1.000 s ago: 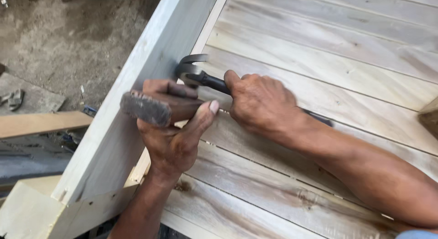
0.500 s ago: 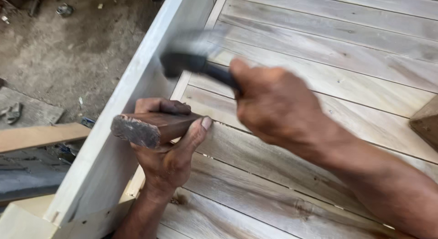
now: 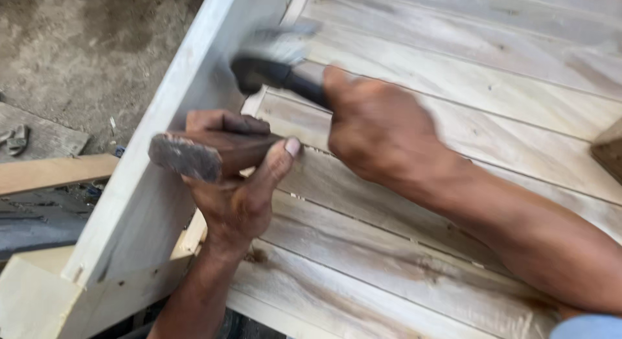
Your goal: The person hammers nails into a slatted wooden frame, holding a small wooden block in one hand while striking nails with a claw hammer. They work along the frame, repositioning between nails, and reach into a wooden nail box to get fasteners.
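On the left, a pale frame rail (image 3: pixel 162 164) slants up across dirt ground (image 3: pixel 84 47), with a plank (image 3: pixel 45 174) lying beside it. The left hand (image 3: pixel 240 190) is closed around a dark wooden block (image 3: pixel 207 154), holding it against the rail's inner side. To the right, the right hand (image 3: pixel 382 128) grips a blurred hammer (image 3: pixel 269 64) by its handle, above the slats (image 3: pixel 466 86).

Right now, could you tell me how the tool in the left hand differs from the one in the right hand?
The brown wooden-handled chisel is sharp in the picture, lying level against the pale wooden frame; the dark-headed hammer is blurred and raised above the planks. The left hand wraps the chisel's thick handle; the right hand grips the hammer's thin black handle. Both are fully gripped.
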